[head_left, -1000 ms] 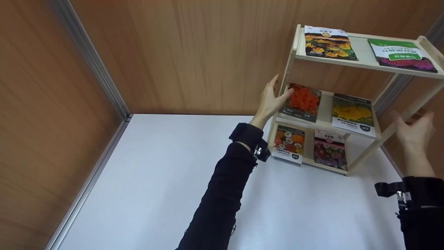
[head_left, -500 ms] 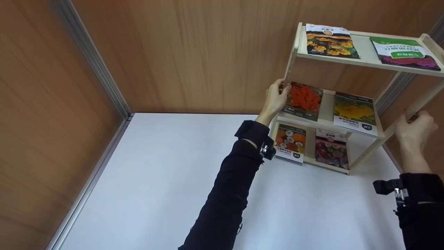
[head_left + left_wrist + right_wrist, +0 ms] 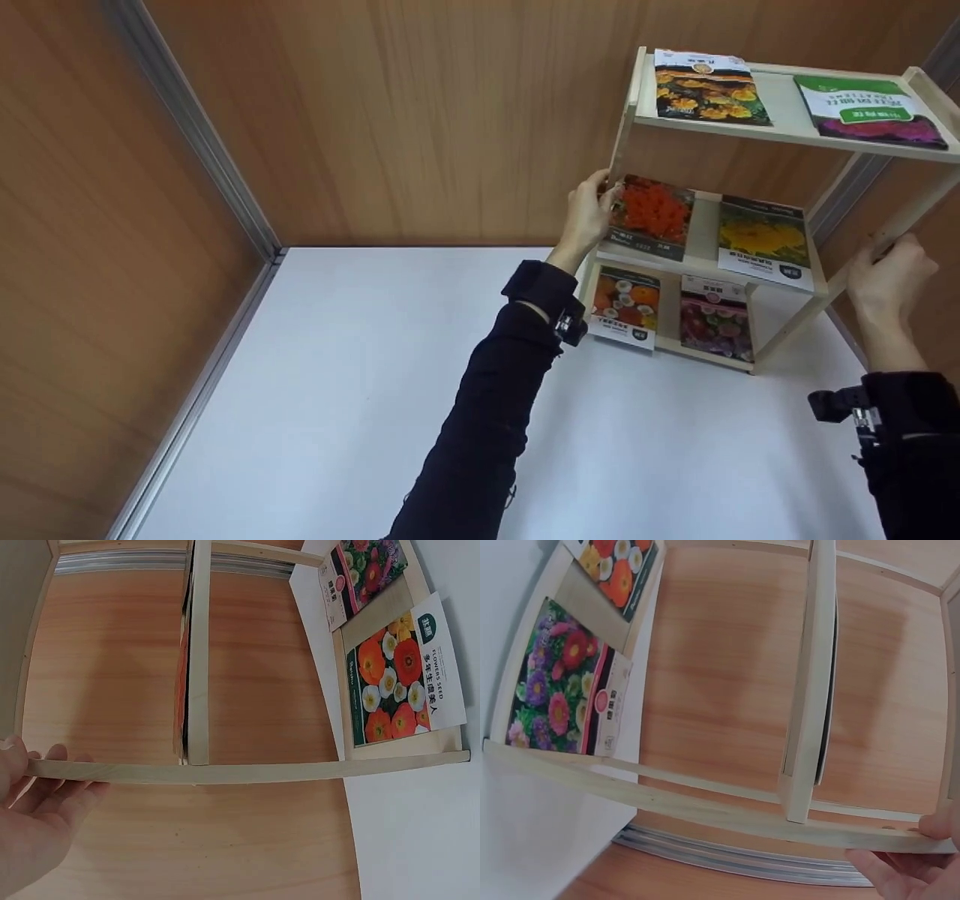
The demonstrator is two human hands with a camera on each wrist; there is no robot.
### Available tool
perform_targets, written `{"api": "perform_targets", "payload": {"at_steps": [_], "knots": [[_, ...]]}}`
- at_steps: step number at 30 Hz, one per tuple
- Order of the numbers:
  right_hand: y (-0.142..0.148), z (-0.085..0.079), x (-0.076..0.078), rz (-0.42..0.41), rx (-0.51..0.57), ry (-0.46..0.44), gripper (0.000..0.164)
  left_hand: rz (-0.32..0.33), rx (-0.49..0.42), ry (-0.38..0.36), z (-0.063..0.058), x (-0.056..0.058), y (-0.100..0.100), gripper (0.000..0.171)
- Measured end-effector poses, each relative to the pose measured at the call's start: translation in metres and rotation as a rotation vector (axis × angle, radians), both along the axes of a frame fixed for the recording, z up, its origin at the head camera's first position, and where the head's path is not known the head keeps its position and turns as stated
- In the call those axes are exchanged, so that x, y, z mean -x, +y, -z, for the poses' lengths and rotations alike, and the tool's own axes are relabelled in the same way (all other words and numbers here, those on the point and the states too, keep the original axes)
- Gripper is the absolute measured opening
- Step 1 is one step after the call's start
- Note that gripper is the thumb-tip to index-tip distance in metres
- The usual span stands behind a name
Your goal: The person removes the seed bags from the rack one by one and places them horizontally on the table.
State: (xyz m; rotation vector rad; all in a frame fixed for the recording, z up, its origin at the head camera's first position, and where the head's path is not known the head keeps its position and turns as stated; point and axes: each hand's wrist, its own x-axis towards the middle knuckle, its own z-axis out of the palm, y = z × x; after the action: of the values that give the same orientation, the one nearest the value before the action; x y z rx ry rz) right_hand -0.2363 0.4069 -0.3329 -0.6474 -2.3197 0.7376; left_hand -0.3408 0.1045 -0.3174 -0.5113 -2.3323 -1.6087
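Note:
A three-tier pale wooden shelf rack (image 3: 780, 135) stands at the right in the head view. My left hand (image 3: 589, 217) grips its left front upright (image 3: 262, 772) between the top and middle tiers. On the other side my right hand (image 3: 889, 281) grips the right upright (image 3: 675, 802). Each tier bears two flower seed packets: an orange-yellow one (image 3: 709, 90) and a green-and-white one (image 3: 862, 111) on top, a red one (image 3: 651, 217) and a yellow one (image 3: 765, 238) in the middle, a poppy one (image 3: 624, 306) and a purple-pink one (image 3: 716, 319) at the bottom.
The rack stands on a white tabletop (image 3: 360, 390), near the wood-grain back wall (image 3: 450, 135). Another wood-grain panel (image 3: 90, 247) rises at the left, with a metal corner rail (image 3: 217, 135) beside it. The poppy packet overhangs the bottom tier's front edge.
Both hands have gone from spread fingers beside the rack to gripping its side uprights. The rack and packets shift only slightly in view.

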Motion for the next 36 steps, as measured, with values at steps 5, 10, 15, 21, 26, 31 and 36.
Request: {"api": "perform_targets", "payload": {"at_steps": [5,10,15,21,26,31,36], "knots": [[-0.0004,0.0006,0.0002,-0.009,-0.004,0.035,0.036,0.035,-0.002,0.003,-0.0006,0.0016,-0.0021,0.027],[0.0008,0.0018,-0.0012,-0.083,-0.019,0.074,0.027,0.037,0.026,0.024,0.0015,0.0037,-0.0024,0.03],[0.0028,0.0023,-0.0027,-0.097,-0.031,0.084,0.022,0.045,0.045,0.058,0.0026,0.0038,-0.0031,0.031],[0.0036,0.0044,-0.0011,-0.114,-0.066,0.1,0.026,0.07,0.008,0.073,0.0039,0.0056,-0.0054,0.029],[0.0059,0.0058,-0.0025,-0.129,-0.082,0.138,0.029,0.099,-0.029,0.087,0.005,0.005,-0.0048,0.028],[0.0059,0.0059,-0.0029,-0.144,-0.079,0.155,0.031,0.114,-0.034,0.089,0.0054,0.0051,-0.0059,0.027],[0.0056,0.0064,-0.0015,-0.156,-0.102,0.162,0.028,0.116,-0.005,0.098,0.0053,0.0074,-0.0079,0.027]]}}
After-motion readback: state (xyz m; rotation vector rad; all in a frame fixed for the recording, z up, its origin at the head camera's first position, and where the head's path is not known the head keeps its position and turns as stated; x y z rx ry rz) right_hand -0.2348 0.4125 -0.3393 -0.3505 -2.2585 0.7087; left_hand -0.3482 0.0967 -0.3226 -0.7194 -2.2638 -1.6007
